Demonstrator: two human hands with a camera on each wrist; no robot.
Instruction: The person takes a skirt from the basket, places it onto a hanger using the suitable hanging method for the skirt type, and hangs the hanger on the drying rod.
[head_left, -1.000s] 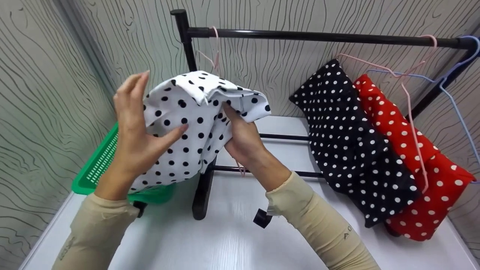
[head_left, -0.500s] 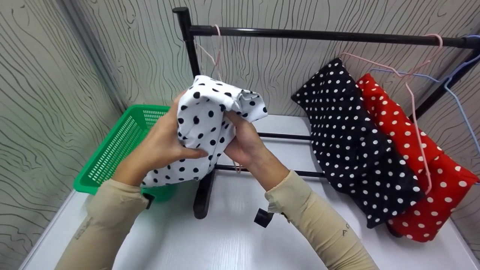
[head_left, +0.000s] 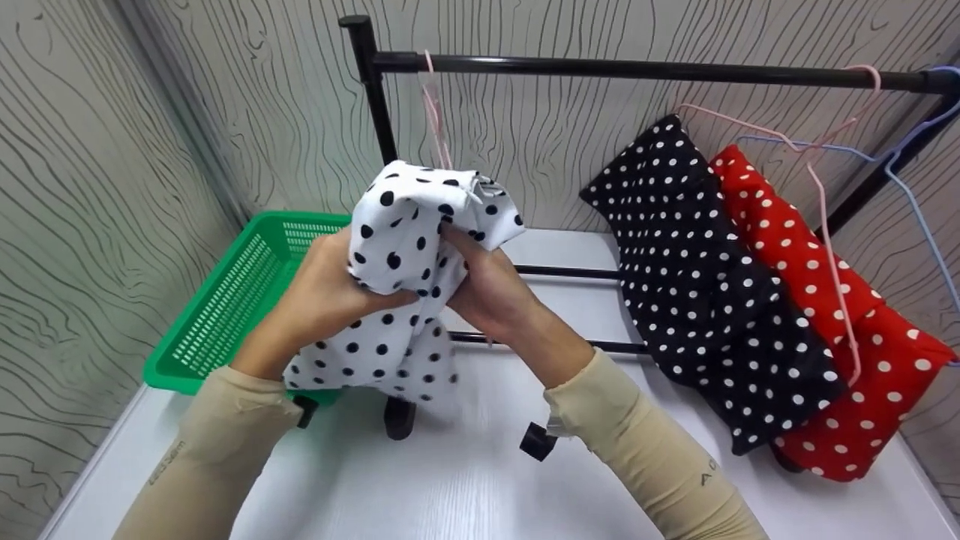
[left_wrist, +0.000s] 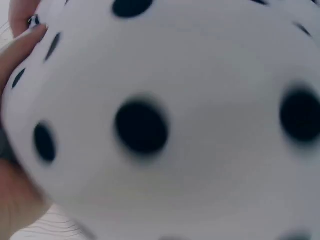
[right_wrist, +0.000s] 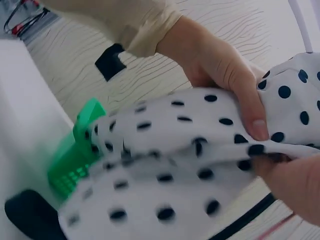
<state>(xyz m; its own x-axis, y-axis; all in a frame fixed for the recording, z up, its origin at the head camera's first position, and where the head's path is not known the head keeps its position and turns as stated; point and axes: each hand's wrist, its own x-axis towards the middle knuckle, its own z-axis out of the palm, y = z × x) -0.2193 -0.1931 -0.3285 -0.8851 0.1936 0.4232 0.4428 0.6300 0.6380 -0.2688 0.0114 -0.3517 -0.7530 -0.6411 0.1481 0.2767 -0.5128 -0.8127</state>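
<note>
A white cloth with black polka dots [head_left: 394, 247] is bunched between both hands in front of the rack's left post, its lower part hanging loose. My left hand [head_left: 322, 289] grips it from the left, thumb across the front and fingers hidden behind the fabric. From the right, my right hand [head_left: 495, 289] pinches a fold, its thumb on top. Dotted fabric [left_wrist: 200, 125] fills most of the left wrist view. In the right wrist view the left thumb [right_wrist: 255, 120] presses the cloth close to the right hand [right_wrist: 295, 182]. Whether the cloth is a garment or a cover cannot be told.
A green plastic basket [head_left: 217, 300] stands at the left. Above runs a black rail [head_left: 600, 67] with a pink hanger [head_left: 435, 112] behind the cloth. At the right, a black dotted cloth [head_left: 697, 277] and a red dotted cloth [head_left: 855, 360] are near pink and blue hangers.
My left hand has come in from apart, fingers spread, to grip the white cloth and gather it toward the right hand. The loose lower end has swung down and right.
</note>
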